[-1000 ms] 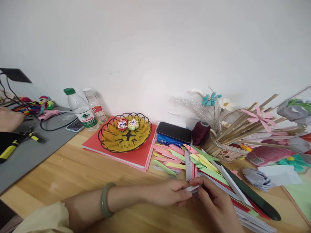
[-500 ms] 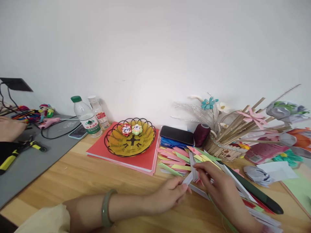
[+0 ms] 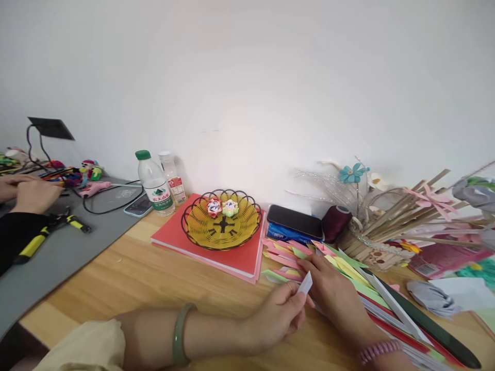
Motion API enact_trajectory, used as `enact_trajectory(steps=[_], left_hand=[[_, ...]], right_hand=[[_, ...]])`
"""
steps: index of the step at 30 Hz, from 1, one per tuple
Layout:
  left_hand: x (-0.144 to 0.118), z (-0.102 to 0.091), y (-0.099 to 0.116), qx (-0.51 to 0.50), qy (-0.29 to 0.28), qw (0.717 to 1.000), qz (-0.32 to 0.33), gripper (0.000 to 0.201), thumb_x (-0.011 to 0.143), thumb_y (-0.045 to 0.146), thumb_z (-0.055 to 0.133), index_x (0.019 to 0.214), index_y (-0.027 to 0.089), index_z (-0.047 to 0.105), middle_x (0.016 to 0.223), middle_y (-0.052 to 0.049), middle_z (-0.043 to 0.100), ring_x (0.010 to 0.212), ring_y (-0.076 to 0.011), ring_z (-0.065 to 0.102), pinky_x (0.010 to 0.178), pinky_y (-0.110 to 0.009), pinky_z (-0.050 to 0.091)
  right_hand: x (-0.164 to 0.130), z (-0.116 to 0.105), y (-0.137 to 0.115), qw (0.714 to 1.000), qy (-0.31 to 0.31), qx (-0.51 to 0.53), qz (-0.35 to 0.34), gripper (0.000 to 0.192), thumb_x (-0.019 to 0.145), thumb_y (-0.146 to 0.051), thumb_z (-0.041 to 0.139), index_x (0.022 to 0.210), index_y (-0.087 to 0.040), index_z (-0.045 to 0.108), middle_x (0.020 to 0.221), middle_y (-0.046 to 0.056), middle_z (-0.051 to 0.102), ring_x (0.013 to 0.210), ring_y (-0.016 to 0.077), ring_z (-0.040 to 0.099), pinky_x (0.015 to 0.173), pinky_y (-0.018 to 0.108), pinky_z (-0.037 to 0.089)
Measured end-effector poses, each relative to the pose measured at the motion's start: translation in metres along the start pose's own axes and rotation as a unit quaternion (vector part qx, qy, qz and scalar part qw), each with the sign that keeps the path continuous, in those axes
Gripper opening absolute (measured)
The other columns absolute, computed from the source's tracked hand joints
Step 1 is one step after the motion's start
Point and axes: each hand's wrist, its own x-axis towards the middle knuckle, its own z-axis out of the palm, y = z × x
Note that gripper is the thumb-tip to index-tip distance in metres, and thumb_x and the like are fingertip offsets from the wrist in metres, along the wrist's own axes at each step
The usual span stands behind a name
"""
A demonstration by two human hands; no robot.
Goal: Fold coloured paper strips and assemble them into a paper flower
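White paper strip (image 3: 305, 283) pinched in left hand (image 3: 276, 317); right hand (image 3: 332, 293) flat on coloured strips (image 3: 340, 265).

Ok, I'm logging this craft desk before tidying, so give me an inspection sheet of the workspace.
Surface: wooden table, grey mat at left.
Job's things: white paper strip pinched in left hand; right hand on the coloured paper strips.
Clutter: yellow basket with two paper flowers, two bottles, phone, thread spool, stick basket.
Grippers: both bare hands, fingers closed.
Cables: black cable on the mat.
Surroundings: white wall; another person's hands far left.
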Motion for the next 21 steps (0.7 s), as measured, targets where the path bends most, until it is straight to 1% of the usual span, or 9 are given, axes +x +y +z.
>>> enact_trajectory(steps=[3,6,8,11,14,16,18,20,21], left_hand=[[0.000,-0.001,0.002,0.016,0.006,1.000,0.007,0.039,0.074,0.055,0.045,0.079,0.017,0.043,0.052,0.007,0.041,0.038,-0.0042,0.031,0.037,-0.018,0.021],[0.000,-0.003,0.003,0.034,0.014,0.999,0.021,0.041,0.074,0.056,0.045,0.082,0.016,0.045,0.053,0.005,0.043,0.041,-0.0048,0.035,0.039,-0.018,0.025],[-0.001,-0.003,0.004,0.035,0.011,0.999,0.023,0.040,0.074,0.055,0.045,0.082,0.016,0.045,0.055,0.005,0.044,0.042,-0.0049,0.037,0.041,-0.018,0.027],[-0.002,-0.002,0.005,0.042,0.012,0.999,0.029,0.038,0.075,0.053,0.045,0.084,0.016,0.046,0.056,0.005,0.044,0.043,-0.0047,0.037,0.042,-0.017,0.029],[-0.002,-0.001,0.005,0.044,0.030,0.998,0.021,0.035,0.075,0.051,0.046,0.080,0.016,0.044,0.056,0.005,0.043,0.044,-0.0046,0.037,0.042,-0.017,0.029],[-0.001,-0.001,0.005,0.040,0.048,0.998,0.006,0.032,0.075,0.048,0.046,0.080,0.017,0.043,0.056,0.005,0.043,0.044,-0.0048,0.037,0.042,-0.017,0.029],[0.001,-0.001,0.004,0.024,0.075,0.997,-0.007,0.026,0.074,0.041,0.048,0.082,0.017,0.043,0.057,0.005,0.044,0.044,-0.0054,0.039,0.042,-0.018,0.030],[0.003,-0.001,0.004,-0.001,0.103,0.995,-0.008,0.019,0.072,0.034,0.049,0.078,0.017,0.043,0.058,0.004,0.047,0.045,-0.0064,0.042,0.044,-0.019,0.032],[0.004,0.000,0.003,-0.016,0.113,0.993,-0.005,0.016,0.071,0.031,0.049,0.075,0.017,0.043,0.058,0.004,0.049,0.046,-0.0070,0.044,0.046,-0.020,0.034]], right_hand=[[0.002,-0.003,-0.002,0.999,0.018,0.024,0.017,0.020,0.077,-0.019,0.042,0.087,-0.020,0.059,0.091,0.009,0.061,0.077,0.0214,0.061,0.054,0.030,0.050],[0.004,-0.010,-0.003,0.995,0.046,0.059,0.063,0.022,0.080,-0.029,0.040,0.088,-0.019,0.058,0.095,0.011,0.062,0.083,0.0233,0.061,0.062,0.033,0.050],[0.004,-0.016,-0.002,0.989,0.053,0.093,0.106,0.025,0.081,-0.034,0.041,0.091,-0.018,0.058,0.089,0.010,0.065,0.076,0.0220,0.062,0.059,0.032,0.049],[0.002,-0.026,0.004,0.972,0.041,0.155,0.169,0.029,0.084,-0.038,0.037,0.089,-0.018,0.057,0.073,0.004,0.066,0.057,0.0157,0.060,0.050,0.026,0.047],[-0.005,-0.036,0.012,0.954,0.025,0.213,0.208,0.033,0.084,-0.042,0.035,0.084,-0.018,0.057,0.070,0.002,0.066,0.055,0.0138,0.060,0.049,0.023,0.048],[-0.012,-0.042,0.015,0.929,0.016,0.274,0.247,0.035,0.082,-0.046,0.038,0.081,-0.017,0.058,0.069,0.003,0.065,0.055,0.0139,0.059,0.050,0.023,0.048],[-0.018,-0.044,0.015,0.884,0.005,0.359,0.299,0.034,0.077,-0.048,0.044,0.077,-0.017,0.059,0.066,0.003,0.064,0.056,0.0139,0.058,0.051,0.023,0.047],[-0.024,-0.044,0.011,0.834,-0.013,0.433,0.342,0.033,0.071,-0.050,0.050,0.071,-0.017,0.058,0.062,0.002,0.062,0.054,0.0134,0.056,0.051,0.024,0.046],[-0.026,-0.042,0.008,0.818,-0.023,0.453,0.354,0.033,0.069,-0.050,0.052,0.068,-0.017,0.057,0.059,0.001,0.060,0.052,0.0131,0.055,0.050,0.024,0.045]])
